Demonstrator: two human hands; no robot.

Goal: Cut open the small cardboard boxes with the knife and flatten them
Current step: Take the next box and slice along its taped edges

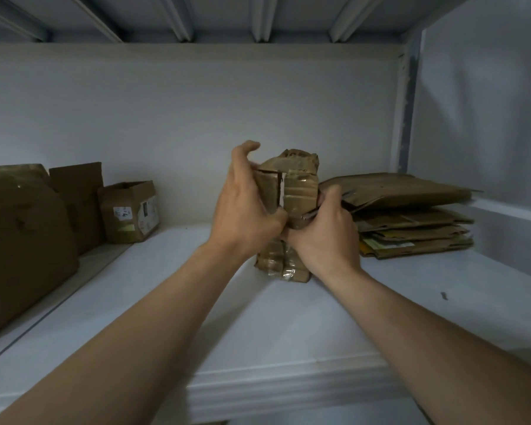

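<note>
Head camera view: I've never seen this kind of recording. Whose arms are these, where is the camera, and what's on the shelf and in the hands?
No machine here: a person wears one camera on the head, so you look along their own arms. The left hand grips a taped cardboard box standing on the white shelf; its front is slit open. The right hand holds a knife against it. Flattened cardboard is stacked at right; whole boxes stand at left.

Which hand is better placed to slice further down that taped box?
Right, probably. The right hand holds the knife against the box, beside its split seam, ready to cut. The left hand grips the box's other side, steadying it.
</note>
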